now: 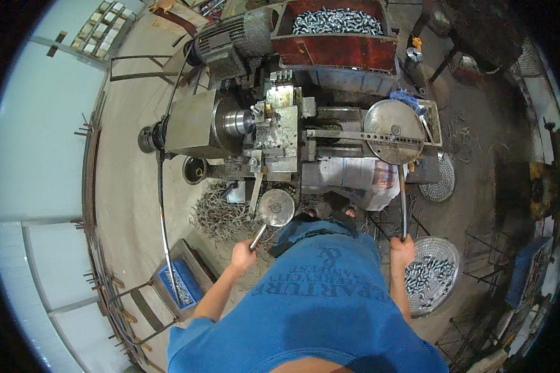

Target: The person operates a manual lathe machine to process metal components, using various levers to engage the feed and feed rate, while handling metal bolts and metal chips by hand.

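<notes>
Both my hands are on levers of a small metal lathe. My left hand (244, 255) is closed around a short lever handle (259, 237), which runs up to a small round metal disc (275, 207). To the right, my right hand (402, 251) grips a long lever rod (403, 205) that hangs from a larger round plate (386, 118) with a perforated flat bar (361, 135) across it. Between them and further away, the shiny chuck (235, 122) faces the tool slide (278, 133). Whether a workpiece sits in the chuck is too small to tell.
A red bin (336, 53) full of small metal parts stands behind the lathe, beside a grey motor (233, 40). Metal shavings (221, 214) lie on the floor at left, near a blue basket (180, 283). A round perforated tray (432, 273) of parts is at my right.
</notes>
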The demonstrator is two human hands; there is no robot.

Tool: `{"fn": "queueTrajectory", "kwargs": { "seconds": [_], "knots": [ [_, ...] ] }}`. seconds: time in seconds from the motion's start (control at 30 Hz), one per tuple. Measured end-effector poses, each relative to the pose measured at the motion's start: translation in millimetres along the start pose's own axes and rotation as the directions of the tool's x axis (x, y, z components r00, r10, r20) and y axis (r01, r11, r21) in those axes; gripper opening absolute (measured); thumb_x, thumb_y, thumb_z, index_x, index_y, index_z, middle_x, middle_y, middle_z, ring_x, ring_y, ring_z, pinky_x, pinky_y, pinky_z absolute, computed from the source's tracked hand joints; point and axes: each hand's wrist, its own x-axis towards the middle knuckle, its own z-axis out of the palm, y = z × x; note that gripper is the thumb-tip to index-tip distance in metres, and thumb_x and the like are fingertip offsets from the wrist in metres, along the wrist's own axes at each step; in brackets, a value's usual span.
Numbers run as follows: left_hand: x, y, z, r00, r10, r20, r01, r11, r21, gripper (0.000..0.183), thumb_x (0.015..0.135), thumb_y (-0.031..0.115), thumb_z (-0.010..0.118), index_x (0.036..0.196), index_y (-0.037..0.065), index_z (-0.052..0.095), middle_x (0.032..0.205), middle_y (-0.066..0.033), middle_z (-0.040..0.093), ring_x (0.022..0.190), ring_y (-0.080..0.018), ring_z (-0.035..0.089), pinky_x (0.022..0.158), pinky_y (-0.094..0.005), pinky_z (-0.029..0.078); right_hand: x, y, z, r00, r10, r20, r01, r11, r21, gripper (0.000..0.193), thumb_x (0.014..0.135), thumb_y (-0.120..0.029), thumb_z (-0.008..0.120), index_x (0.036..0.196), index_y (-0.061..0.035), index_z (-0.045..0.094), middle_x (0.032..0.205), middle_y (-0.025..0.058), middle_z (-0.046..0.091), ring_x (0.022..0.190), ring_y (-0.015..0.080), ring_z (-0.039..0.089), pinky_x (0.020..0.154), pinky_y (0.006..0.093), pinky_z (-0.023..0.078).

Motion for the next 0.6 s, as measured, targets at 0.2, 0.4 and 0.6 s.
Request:
{"fn": "queueTrajectory", "kwargs": {
  "seconds": [0.2, 0.4, 0.6],
  "knots": [
    [-7, 14, -8, 1.000, -0.013, -0.009, 0.015, 0.987, 0.163, 0.023, 0.069, 0.010, 0.055, 0.090, 0.011, 0.064, 0.079, -0.0172, 0.062, 0.076, -0.0367, 0.059, 0.068, -0.0454, 0.047, 86, 44, -30, 0.991, -0.132, -0.009, 0.115, 0.893, -0.435, 0.033, 0.070, -0.036, 0.057, 0.080, -0.0050, 0.059, 0.074, 0.0194, 0.061, 0.070, 0.0373, 0.060, 0.064, 0.0480, 0.047],
    [0, -4, -1, 0.999, 0.026, 0.046, -0.029, 0.998, 0.051, 0.027, 0.070, 0.015, 0.060, 0.096, 0.012, 0.063, 0.079, -0.0199, 0.061, 0.078, -0.0376, 0.058, 0.069, -0.0453, 0.047, 249, 25, -70, 0.878, -0.357, -0.319, 0.013, 0.683, -0.730, 0.049, 0.069, -0.029, 0.060, 0.113, -0.0075, 0.055, 0.095, 0.0110, 0.061, 0.095, 0.0287, 0.057, 0.083, 0.0451, 0.042],
    [5, -15, -47, 0.962, 0.080, 0.261, 0.112, 0.757, -0.644, 0.042, 0.084, 0.022, 0.061, 0.116, -0.004, 0.052, 0.093, -0.0094, 0.064, 0.078, -0.0151, 0.060, 0.072, -0.0296, 0.048, 205, -24, -12, 0.707, -0.585, -0.397, 0.348, 0.777, -0.525, 0.075, 0.063, -0.020, 0.059, 0.131, -0.0013, 0.035, 0.131, 0.0172, 0.041, 0.120, 0.0325, 0.039, 0.102, 0.0457, 0.027]
  ]
}}
